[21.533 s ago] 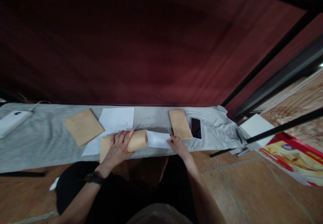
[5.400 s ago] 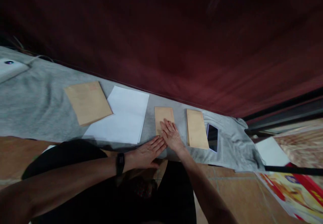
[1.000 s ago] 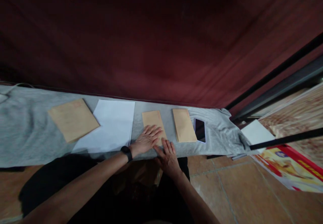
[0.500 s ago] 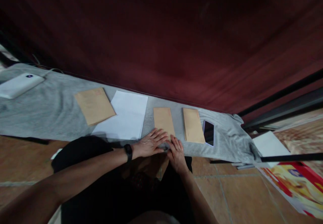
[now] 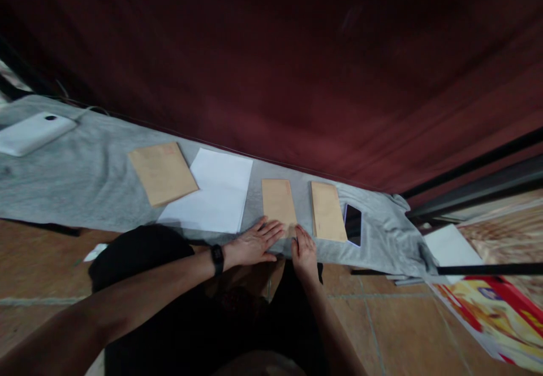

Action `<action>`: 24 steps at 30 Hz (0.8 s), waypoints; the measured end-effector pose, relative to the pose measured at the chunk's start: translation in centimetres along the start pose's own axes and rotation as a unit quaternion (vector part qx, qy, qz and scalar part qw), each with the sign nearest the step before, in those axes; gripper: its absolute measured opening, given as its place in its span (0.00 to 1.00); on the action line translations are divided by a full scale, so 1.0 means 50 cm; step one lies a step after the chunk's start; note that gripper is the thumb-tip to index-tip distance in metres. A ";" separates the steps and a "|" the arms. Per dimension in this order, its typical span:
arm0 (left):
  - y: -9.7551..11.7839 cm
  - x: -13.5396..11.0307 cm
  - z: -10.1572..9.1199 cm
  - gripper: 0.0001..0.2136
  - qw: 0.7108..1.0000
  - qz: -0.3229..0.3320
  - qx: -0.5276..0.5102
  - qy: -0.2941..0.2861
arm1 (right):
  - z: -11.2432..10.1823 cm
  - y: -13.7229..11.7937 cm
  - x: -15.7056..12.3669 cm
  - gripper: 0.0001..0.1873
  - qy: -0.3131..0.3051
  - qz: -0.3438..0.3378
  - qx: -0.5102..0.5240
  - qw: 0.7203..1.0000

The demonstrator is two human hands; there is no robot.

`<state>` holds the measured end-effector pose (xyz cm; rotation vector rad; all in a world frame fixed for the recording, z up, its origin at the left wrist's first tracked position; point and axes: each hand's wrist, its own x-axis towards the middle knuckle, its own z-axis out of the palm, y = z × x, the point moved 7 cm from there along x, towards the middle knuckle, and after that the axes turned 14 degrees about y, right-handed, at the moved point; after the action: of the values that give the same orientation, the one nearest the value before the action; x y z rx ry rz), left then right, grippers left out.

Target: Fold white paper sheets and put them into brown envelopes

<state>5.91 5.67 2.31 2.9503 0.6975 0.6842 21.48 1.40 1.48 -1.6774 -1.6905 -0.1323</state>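
A brown paper envelope [image 5: 279, 199] lies flat in the middle of the grey cloth. My left hand [image 5: 257, 242], with a dark band at its wrist, rests palm down on the envelope's near edge, fingers stretched out. At the near right corner, my right hand [image 5: 304, 251] touches the envelope's edge with its fingertips; its fingers are extended and fairly close together. Just right of it lies a small stack of brown envelopes [image 5: 328, 211]. Left of the hands are white paper sheets [image 5: 216, 192], partly overlapped by more brown envelopes [image 5: 163, 172].
The grey cloth [image 5: 97, 178] covers a narrow bench against a dark red panel [image 5: 263, 82]. A phone [image 5: 353, 224] lies beside the right stack, and a white device [image 5: 36, 133] with a cable sits far left. A colourful box [image 5: 496, 314] stands on the tiled floor at right.
My right hand has shifted a little right, away from my left hand, to the envelope's near right corner. My left hand stays on the near edge. The view has moved slightly.
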 end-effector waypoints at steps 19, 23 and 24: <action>-0.018 0.041 -0.021 0.20 0.996 -0.079 0.024 0.020 | 0.049 0.052 0.032 0.21 0.097 0.522 0.429 0.731; -0.035 0.034 -0.023 0.21 0.992 -0.125 -0.006 0.031 | 0.090 -0.015 0.008 0.19 0.111 0.541 0.514 0.656; -0.039 0.033 -0.025 0.21 0.991 -0.129 -0.019 0.034 | 0.098 -0.026 0.007 0.18 0.111 0.539 0.517 0.656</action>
<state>5.89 8.04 3.84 2.7430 1.0364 0.7668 18.29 4.21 -1.30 -1.3174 -0.1480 0.9724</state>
